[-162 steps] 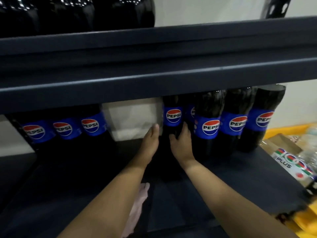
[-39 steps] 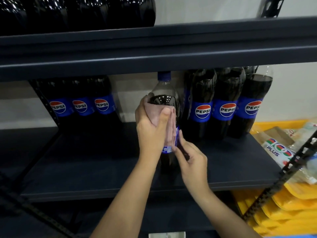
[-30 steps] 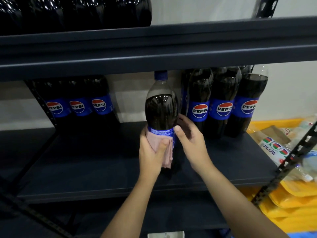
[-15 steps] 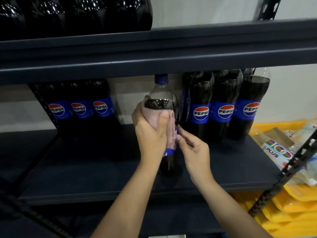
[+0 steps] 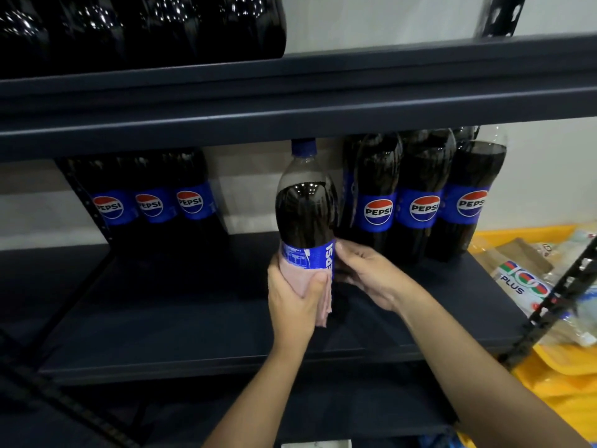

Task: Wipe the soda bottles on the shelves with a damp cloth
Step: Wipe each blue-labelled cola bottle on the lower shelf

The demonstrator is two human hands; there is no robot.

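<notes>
Left hand wraps soft pink cloth round glossy bottle.

Both bare forearms reached up from the lower edge of the frame toward its centre. The left hand was curled, thumb across the front, clasping what it held. The right hand, just right of it, had fingers bent inward in a grip.

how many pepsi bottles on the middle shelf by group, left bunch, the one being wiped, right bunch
Left group: 3
Bottle being wiped: 1
Right group, labels showing: 3
Total: 7; a further bottle seems partly hidden behind the right group.
</notes>
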